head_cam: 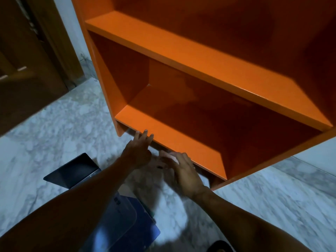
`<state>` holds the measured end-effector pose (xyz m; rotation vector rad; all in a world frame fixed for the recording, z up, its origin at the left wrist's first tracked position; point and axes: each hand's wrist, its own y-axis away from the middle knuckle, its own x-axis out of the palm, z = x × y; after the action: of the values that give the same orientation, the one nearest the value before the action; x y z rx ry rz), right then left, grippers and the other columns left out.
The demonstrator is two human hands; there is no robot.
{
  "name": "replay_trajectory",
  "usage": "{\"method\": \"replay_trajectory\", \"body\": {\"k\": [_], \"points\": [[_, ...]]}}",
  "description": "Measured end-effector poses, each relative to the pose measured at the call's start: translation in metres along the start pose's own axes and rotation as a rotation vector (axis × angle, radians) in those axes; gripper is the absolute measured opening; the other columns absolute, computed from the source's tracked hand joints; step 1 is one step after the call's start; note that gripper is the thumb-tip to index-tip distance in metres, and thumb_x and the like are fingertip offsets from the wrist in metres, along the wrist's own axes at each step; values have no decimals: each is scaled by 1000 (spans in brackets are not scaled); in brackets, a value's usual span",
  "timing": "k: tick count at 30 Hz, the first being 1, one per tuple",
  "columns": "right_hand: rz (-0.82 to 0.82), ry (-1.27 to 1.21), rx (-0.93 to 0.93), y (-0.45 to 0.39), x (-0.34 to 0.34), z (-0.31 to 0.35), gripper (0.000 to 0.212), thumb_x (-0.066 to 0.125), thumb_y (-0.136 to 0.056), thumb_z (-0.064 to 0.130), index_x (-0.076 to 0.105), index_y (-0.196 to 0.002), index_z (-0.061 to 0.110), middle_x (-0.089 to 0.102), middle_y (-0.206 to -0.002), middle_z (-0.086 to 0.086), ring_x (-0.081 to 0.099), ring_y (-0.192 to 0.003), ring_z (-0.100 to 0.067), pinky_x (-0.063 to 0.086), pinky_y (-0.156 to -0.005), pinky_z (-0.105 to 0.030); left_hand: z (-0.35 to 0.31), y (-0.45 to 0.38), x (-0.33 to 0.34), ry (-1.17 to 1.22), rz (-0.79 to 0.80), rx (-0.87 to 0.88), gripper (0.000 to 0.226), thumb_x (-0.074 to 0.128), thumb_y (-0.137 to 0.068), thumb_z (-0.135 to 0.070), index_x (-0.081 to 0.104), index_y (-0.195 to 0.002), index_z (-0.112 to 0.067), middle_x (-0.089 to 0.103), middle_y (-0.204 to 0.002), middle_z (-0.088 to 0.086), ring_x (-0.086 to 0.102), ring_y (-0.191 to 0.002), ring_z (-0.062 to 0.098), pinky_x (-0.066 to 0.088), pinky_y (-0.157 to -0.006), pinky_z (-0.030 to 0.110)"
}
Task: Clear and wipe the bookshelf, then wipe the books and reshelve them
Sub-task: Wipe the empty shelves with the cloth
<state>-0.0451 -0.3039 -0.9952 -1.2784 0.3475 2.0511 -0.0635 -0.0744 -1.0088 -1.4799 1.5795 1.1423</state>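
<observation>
The orange bookshelf (209, 70) stands with both visible shelves bare. My left hand (139, 151) reaches to the front edge of the bottom shelf (163, 131), its straight fingers touching that edge. Just to the right, my right hand (183, 171) sits below the same edge, fingers curled over a pale cloth (170, 155) that is blurred by motion. On the floor under my left arm lie a blue book (125, 220) and a dark book (72, 170).
The floor is pale marble (54, 128). A brown wooden door (27, 60) stands at the left, close to the shelf's left side. A dark shoe or sandal (220, 247) shows at the bottom edge.
</observation>
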Motion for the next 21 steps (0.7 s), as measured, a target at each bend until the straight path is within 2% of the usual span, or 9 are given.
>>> {"method": "replay_trajectory", "body": {"k": [3,5,7,9,12,13,15,18,21], "points": [[-201,60,74,-23,-19,-12,54,54,-84,13,55,-136,25,54,-128,-6,48,-110,-27,39,-92,-39,9,-5,4,-24,-49,27,58,48,-84,-30,44,-137,-7,53,-136,33,51,-119,61,57,-67,64],[-317,39,304,-34,-40,-33,62,51,-72,9,60,-131,26,62,-124,-9,55,-110,-32,40,-93,-39,11,-7,5,-14,-65,12,62,40,-87,-36,47,-138,-1,50,-137,36,47,-120,64,54,-73,68],[-378,14,521,-35,-57,-63,66,47,-72,8,59,-133,28,62,-135,-2,57,-120,-28,44,-102,-39,12,-9,2,11,-67,-31,63,41,-89,-36,52,-136,6,50,-136,38,46,-119,66,52,-77,70],[-312,74,511,-31,-58,-90,65,45,-76,14,49,-141,15,43,-152,2,51,-130,-32,45,-104,-45,14,-12,2,8,-88,-54,60,51,-87,-30,53,-134,8,50,-135,39,48,-117,66,51,-77,69],[-26,166,600,-36,-54,-91,70,22,-83,31,50,-134,-8,55,-139,-22,56,-122,-48,51,-95,-55,20,-17,1,14,-106,-71,61,53,-86,-31,51,-136,4,51,-138,35,49,-119,64,52,-76,66],[40,100,692,-43,-55,-77,71,16,-90,36,57,-129,-7,59,-131,-27,56,-120,-48,47,-99,-52,21,-18,0,20,-110,-75,60,49,-88,-32,50,-138,1,50,-140,33,47,-122,62,53,-77,65],[-9,140,873,-58,-43,-63,60,23,-103,44,64,-123,5,63,-125,-28,55,-120,-46,35,-104,-51,21,-19,-2,42,-127,-113,59,48,-94,-30,41,-146,-4,40,-151,26,37,-135,56,50,-91,64],[-31,235,751,-77,-17,-28,50,26,-101,53,56,-132,29,59,-133,-18,50,-121,-44,25,-108,-55,29,-22,-3,11,-136,-120,64,49,-99,-28,24,-155,-10,20,-163,16,17,-149,42,37,-110,58],[20,246,534,-87,11,-12,62,14,-92,59,37,-147,41,44,-148,-9,39,-129,-42,26,-110,-56,40,-24,-12,-6,-125,-152,68,49,-98,-24,16,-157,-12,11,-166,12,9,-152,35,31,-115,51]]}}
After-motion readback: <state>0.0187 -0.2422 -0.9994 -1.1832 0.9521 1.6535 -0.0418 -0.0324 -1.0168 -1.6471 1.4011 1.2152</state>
